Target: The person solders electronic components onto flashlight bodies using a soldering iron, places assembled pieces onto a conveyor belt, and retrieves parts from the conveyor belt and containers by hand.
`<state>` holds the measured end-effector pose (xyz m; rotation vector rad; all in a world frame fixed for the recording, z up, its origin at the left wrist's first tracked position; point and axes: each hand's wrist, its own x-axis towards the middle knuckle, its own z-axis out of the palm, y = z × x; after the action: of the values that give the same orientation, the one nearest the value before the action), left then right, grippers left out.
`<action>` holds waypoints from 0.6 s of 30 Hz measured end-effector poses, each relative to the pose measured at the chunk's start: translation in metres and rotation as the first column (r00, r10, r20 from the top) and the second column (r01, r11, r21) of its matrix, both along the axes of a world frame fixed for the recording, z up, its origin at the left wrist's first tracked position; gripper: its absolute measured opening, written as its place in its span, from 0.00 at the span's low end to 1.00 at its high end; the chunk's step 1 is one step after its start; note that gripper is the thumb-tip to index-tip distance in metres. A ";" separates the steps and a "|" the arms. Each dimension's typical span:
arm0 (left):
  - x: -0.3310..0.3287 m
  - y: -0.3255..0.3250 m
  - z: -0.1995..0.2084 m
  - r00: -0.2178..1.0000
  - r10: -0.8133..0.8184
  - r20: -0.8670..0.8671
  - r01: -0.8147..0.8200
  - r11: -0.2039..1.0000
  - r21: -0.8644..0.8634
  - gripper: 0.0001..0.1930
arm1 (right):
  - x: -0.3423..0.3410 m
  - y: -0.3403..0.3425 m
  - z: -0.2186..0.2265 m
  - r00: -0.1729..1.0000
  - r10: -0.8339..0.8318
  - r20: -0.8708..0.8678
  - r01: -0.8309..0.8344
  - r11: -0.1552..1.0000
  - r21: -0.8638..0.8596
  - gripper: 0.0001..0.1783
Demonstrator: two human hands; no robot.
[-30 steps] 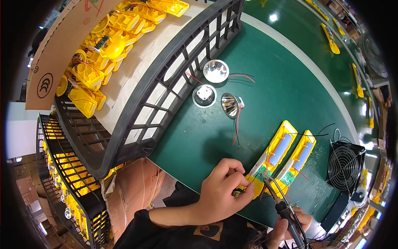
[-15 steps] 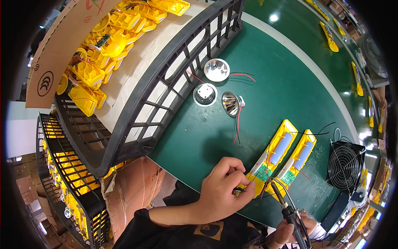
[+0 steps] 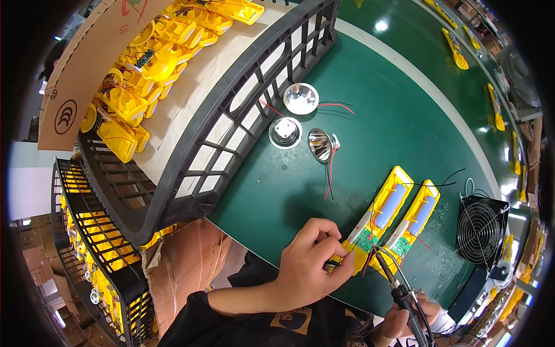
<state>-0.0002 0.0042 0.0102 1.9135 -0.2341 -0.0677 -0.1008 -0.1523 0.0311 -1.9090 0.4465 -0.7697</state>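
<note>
My right hand (image 3: 407, 317) grips a soldering iron (image 3: 403, 299). Its tip meets the lower part of a yellow lamp housing, by a small green circuit board (image 3: 365, 239) with red and black wires. That left housing (image 3: 401, 175) holds a blue cylindrical battery (image 3: 391, 206). A second yellow housing (image 3: 428, 188), with its own blue battery (image 3: 423, 216) and green board (image 3: 400, 247), lies close on its right. My left hand (image 3: 312, 263) is closed in a pinch at the left housing's lower end; what its fingertips hold is hidden.
Three silver reflector cups (image 3: 301, 99) with wires lie farther back on the green table (image 3: 260, 179). A black plastic crate (image 3: 173, 191) stands left, near heaped yellow housings (image 3: 124, 104). At right are a black fan (image 3: 481, 231) and a green belt (image 3: 404, 29) carrying yellow parts.
Both hands and the soldering iron stay almost in place. The red wire by the iron's tip lies a little differently, and yellow parts on the belt have shifted slightly.
</note>
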 end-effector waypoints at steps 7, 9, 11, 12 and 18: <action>0.000 0.001 0.000 0.999 -0.039 -0.030 0.040 0.999 0.003 0.08 | 0.002 0.003 0.001 0.999 -0.023 0.025 0.022 0.999 0.048 0.24; 0.000 0.003 0.002 0.999 -0.035 -0.016 0.035 0.999 -0.014 0.08 | 0.002 0.002 0.002 0.999 -0.018 0.029 0.017 0.999 0.039 0.24; 0.001 0.005 0.004 0.999 -0.049 -0.011 0.049 0.999 -0.021 0.08 | 0.003 0.002 0.001 0.998 -0.025 0.052 0.023 0.999 0.035 0.25; 0.001 0.006 0.006 0.997 -0.033 -0.073 0.030 0.999 -0.045 0.08 | 0.004 0.002 0.001 0.998 -0.024 0.056 0.021 0.999 0.049 0.25; 0.005 0.005 0.010 0.990 -0.059 -0.129 0.058 0.998 -0.013 0.06 | 0.006 0.001 0.008 0.996 -0.018 0.082 0.007 0.990 0.138 0.25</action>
<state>0.0051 0.0087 0.0205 1.8847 -0.2027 -0.2294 -0.0949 -0.1515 0.0393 -1.7409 0.4492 -0.8027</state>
